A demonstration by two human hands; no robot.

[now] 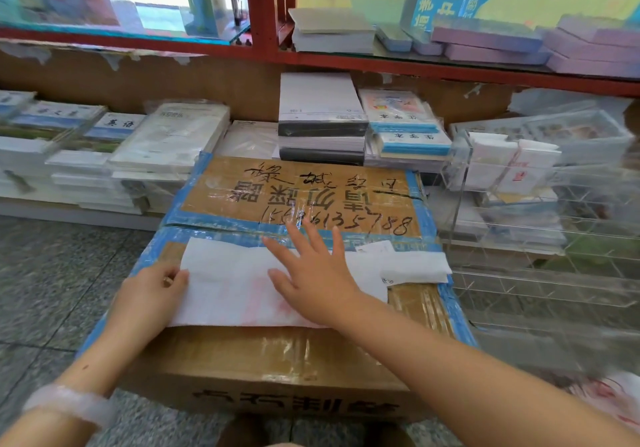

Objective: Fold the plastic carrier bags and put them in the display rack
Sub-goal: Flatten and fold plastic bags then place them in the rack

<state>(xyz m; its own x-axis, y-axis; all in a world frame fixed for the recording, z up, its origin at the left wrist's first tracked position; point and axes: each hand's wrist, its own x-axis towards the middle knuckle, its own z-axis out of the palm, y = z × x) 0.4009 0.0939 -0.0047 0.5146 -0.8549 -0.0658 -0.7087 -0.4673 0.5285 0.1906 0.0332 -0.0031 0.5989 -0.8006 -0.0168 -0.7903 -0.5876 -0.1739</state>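
one white plastic carrier bag (235, 290) lies flat on a taped cardboard box (298, 370). right hand (311, 273) rests on it, fingers straight and spread apart. left hand (152, 294) pinches the bag's left edge, fingers curled. clear acrylic display rack (540, 225) stands just right of the box.

White bag (235, 290) w/ faint red print; brown box (277, 360), blue tape.
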